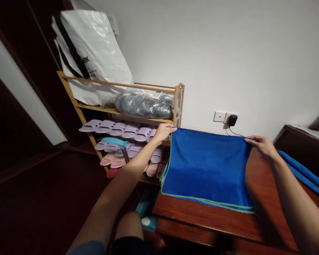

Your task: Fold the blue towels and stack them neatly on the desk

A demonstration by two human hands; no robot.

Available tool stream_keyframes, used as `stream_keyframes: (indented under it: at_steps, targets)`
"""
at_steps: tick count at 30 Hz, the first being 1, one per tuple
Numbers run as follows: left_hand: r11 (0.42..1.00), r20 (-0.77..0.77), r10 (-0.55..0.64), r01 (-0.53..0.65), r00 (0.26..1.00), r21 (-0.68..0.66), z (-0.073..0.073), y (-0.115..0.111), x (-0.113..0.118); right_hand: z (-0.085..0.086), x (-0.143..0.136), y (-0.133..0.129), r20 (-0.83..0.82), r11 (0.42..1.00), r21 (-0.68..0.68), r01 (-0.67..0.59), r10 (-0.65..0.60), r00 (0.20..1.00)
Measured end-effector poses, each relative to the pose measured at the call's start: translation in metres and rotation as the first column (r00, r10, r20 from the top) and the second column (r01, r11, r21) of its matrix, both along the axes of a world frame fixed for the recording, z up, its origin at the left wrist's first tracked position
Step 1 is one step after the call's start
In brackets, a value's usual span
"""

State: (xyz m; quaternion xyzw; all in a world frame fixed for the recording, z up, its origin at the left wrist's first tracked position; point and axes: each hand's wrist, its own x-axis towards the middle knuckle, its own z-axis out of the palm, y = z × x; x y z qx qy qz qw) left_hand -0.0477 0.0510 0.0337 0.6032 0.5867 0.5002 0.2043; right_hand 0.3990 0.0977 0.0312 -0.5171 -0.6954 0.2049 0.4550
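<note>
A blue towel with green stitched edges lies folded in layers over the wooden table, its far edge raised and pulled straight between my hands. My left hand pinches the far left corner, thumb and fingers closed on the fabric. At the far right corner, my right hand grips the same edge between thumb and fingers. The near edge of the towel rests on the tabletop, where several layers show along the green trim.
Left of the table stands a wooden shoe rack with several rows of slippers, a white bag and plastic-wrapped grey items on top. A black plug sits in the wall socket. More blue cloth lies at right.
</note>
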Motion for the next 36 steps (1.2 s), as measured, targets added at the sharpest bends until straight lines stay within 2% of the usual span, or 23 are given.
stream_keyframes:
  at_steps: [3, 7, 11, 14, 17, 20, 23, 26, 31, 36]
  targets:
    - [0.997, -0.137, 0.055, -0.062, 0.989, -0.051, -0.025, 0.027, 0.002, -0.028, -0.011, 0.027, 0.064, 0.997, -0.072, -0.038, 0.043, 0.997]
    - [0.985, -0.376, 0.069, -0.122, 0.924, -0.119, -0.053, 0.052, 0.004, -0.067, -0.021, 0.053, 0.197, 0.995, -0.097, -0.001, 0.02, 0.98]
    - [0.974, -0.561, 0.011, -0.136, 0.828, -0.182, -0.075, 0.056, 0.018, -0.098, -0.037, 0.056, 0.381, 0.992, -0.06, 0.113, -0.082, 0.921]
    - [0.983, -0.663, -0.015, -0.109, 0.749, -0.147, -0.089, 0.046, 0.045, -0.114, -0.063, 0.046, 0.497, 0.991, 0.026, 0.13, -0.126, 0.858]
    - [0.993, -0.736, -0.077, -0.017, 0.673, -0.12, -0.103, 0.04, 0.073, -0.127, -0.093, 0.039, 0.607, 1.0, 0.021, -0.011, -0.004, 0.795]
    - [0.978, -0.763, -0.187, 0.049, 0.618, -0.201, -0.115, 0.046, 0.082, -0.139, -0.107, 0.043, 0.675, 0.993, -0.089, -0.081, 0.12, 0.728]
    - [0.951, -0.751, -0.275, 0.053, 0.6, -0.305, -0.122, 0.057, 0.074, -0.148, -0.101, 0.053, 0.701, 0.984, -0.18, -0.017, 0.14, 0.7]
    - [0.937, -0.739, -0.306, 0.053, 0.601, -0.345, -0.122, 0.063, 0.065, -0.152, -0.088, 0.061, 0.705, 0.978, -0.208, 0.03, 0.129, 0.697]
    - [0.957, -0.73, -0.243, 0.034, 0.639, -0.289, -0.122, 0.053, 0.06, -0.154, -0.07, 0.059, 0.699, 0.982, -0.175, 0.067, 0.076, 0.711]
    - [0.935, -0.703, -0.323, 0.101, 0.633, -0.339, -0.126, 0.043, 0.051, -0.157, -0.051, 0.056, 0.708, 0.98, -0.191, 0.061, 0.095, 0.7]
